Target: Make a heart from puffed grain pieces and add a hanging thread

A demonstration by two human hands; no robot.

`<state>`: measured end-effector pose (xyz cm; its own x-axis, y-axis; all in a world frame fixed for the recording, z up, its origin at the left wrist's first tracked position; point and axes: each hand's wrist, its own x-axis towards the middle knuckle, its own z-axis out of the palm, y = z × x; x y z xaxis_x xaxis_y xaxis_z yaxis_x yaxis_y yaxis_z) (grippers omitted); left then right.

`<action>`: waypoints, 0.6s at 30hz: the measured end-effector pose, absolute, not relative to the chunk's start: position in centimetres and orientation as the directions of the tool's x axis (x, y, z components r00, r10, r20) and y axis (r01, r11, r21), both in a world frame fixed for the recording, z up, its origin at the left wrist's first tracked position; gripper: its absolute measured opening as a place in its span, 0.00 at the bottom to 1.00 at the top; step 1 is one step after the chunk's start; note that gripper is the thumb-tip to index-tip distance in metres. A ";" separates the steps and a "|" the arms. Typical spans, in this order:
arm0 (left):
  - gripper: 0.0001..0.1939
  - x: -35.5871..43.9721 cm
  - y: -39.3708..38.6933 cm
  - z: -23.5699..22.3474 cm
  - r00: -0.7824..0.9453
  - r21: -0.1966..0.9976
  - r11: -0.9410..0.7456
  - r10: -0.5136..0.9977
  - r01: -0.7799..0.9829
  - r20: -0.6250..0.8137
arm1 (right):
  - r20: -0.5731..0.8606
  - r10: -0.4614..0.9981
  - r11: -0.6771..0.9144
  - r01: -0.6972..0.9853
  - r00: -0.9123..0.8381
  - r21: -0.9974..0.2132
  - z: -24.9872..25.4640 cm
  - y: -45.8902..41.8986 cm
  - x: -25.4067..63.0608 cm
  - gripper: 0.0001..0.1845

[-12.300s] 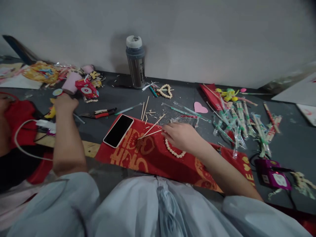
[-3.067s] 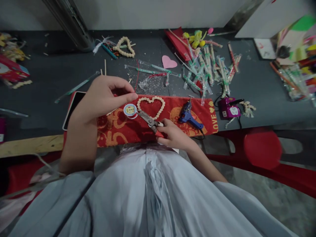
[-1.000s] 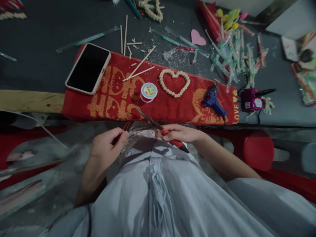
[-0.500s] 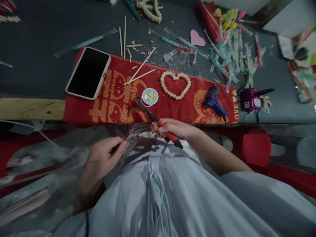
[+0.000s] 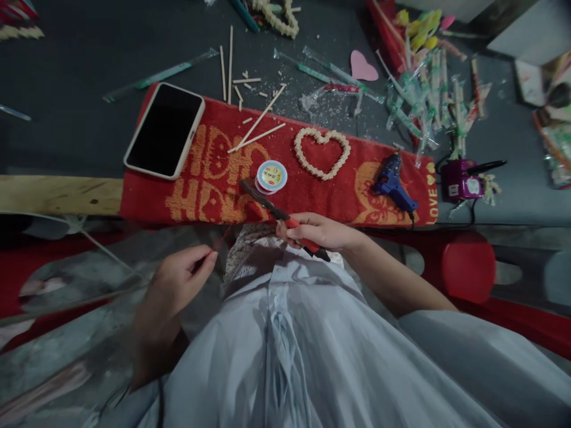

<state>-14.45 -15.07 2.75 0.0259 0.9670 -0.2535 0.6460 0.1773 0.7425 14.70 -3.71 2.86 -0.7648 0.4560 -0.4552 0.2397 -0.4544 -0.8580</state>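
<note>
Between thumb and fingers, my left hand point(image 5: 185, 276) pinches a thin red thread point(image 5: 222, 239) in front of the table edge. The thread runs up toward the red towel point(image 5: 312, 202), where it blends into the cloth. My right hand point(image 5: 314, 230) is wrapped around red-and-black handled pliers point(image 5: 267, 205), whose jaws point up and left over the towel. Just beyond the jaws lies a small thread spool point(image 5: 272, 176) with a white and yellow label. A heart frame of short pale sticks point(image 5: 322, 154) rests on the towel to the spool's right.
A phone point(image 5: 165, 131) lies on the towel's left end, a blue glue gun point(image 5: 395, 184) on its right. Pale sticks point(image 5: 259, 119) and crumbs are scattered behind. Wrapped plastic tubes point(image 5: 428, 101), a pink paper heart point(image 5: 363, 65) and a purple box point(image 5: 461, 180) sit further right.
My left hand has drawn slightly left and down, with the red thread pulled straighter. The pliers' handles look closer together. The whole view has shifted a little.
</note>
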 end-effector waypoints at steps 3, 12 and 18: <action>0.16 -15.6 -15.2 2.3 -0.036 0.751 0.227 0.964 0.620 -0.262 | -0.442 0.438 -0.421 0.257 -0.783 -0.870 2.8 -3.6 14.8 0.19; 0.24 -11.3 -10.8 2.4 -0.245 0.843 0.098 0.969 0.530 0.042 | -0.339 0.446 -0.347 0.189 -0.828 -0.918 2.7 -3.8 15.0 0.19; 0.31 -8.5 -7.3 0.4 -0.099 0.989 0.071 0.993 0.127 -0.058 | -0.279 0.463 -0.378 0.097 -0.842 -0.921 2.1 -4.3 15.0 0.20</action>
